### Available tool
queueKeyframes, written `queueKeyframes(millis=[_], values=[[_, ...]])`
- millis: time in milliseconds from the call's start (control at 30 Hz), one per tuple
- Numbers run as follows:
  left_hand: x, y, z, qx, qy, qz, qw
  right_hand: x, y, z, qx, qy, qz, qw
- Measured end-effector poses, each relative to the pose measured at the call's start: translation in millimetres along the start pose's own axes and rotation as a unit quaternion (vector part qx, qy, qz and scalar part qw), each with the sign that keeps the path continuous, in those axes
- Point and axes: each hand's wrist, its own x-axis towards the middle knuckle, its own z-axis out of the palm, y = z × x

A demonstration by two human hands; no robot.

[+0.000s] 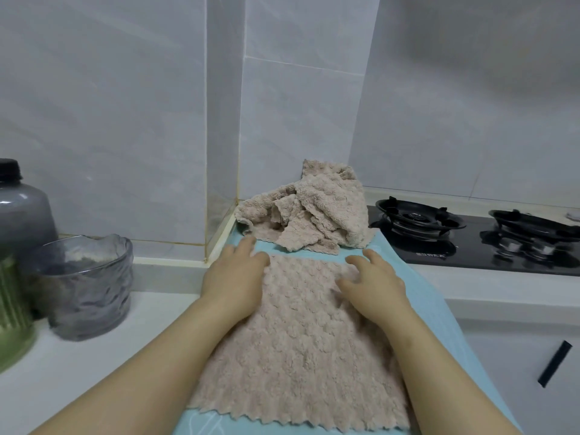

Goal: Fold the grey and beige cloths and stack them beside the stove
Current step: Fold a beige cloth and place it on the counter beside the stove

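Observation:
A beige fluffy cloth (pixel 298 340) lies spread flat on a light blue mat (pixel 439 309) in front of me. My left hand (pixel 235 277) rests on the cloth's far left corner, fingers mostly straight. My right hand (pixel 373 284) rests on the far right part, fingers spread and slightly bent. Behind the flat cloth, a crumpled pile of beige cloths (pixel 310 215) sits against the tiled wall corner, just left of the black gas stove (pixel 470 243). No grey cloth is visible.
A ribbed clear glass container (pixel 84 284), a green ribbed container (pixel 12 315) and a grey jug with a black cap (pixel 22 208) stand on the white counter at the left. A tiled pillar juts out behind. A cabinet handle (pixel 554 364) shows at lower right.

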Motion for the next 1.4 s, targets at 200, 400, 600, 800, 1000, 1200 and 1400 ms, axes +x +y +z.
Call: queueKeyframes(millis=[200, 400, 600, 800, 1000, 1200, 1400], values=[[-32.7, 1.4, -10.3, -0.133, -0.115, 0.133, 0.975, -42.8, -6.2, -20.9, 0.118, 0.033, -0.035, 0.992], [-85.8, -34.4, -25.7, -0.209, -0.17, 0.192, 0.944, -114.7, 20.2, -43.5, 0.147, -0.072, -0.076, 0.984], [-114.5, -35.9, -39.0, -0.153, -0.185, 0.216, 0.946, -143.1, 34.4, -50.1, 0.058, -0.178, -0.148, 0.971], [-121.5, -32.8, -43.5, 0.003, -0.105, 0.233, 0.967, -153.0, 34.9, -52.1, -0.018, -0.058, -0.156, 0.986], [-122.6, -30.8, -53.5, 0.062, -0.157, 0.174, 0.97, -158.0, 36.3, -53.6, -0.08, -0.019, -0.134, 0.988], [-117.7, -29.4, -57.1, 0.006, -0.091, 0.146, 0.985, -161.5, 38.5, -77.4, -0.079, -0.099, -0.128, 0.984], [-106.5, -42.4, -84.7, -0.217, -0.143, 0.059, 0.964, -152.5, 41.0, -104.0, -0.02, -0.133, -0.064, 0.989]])
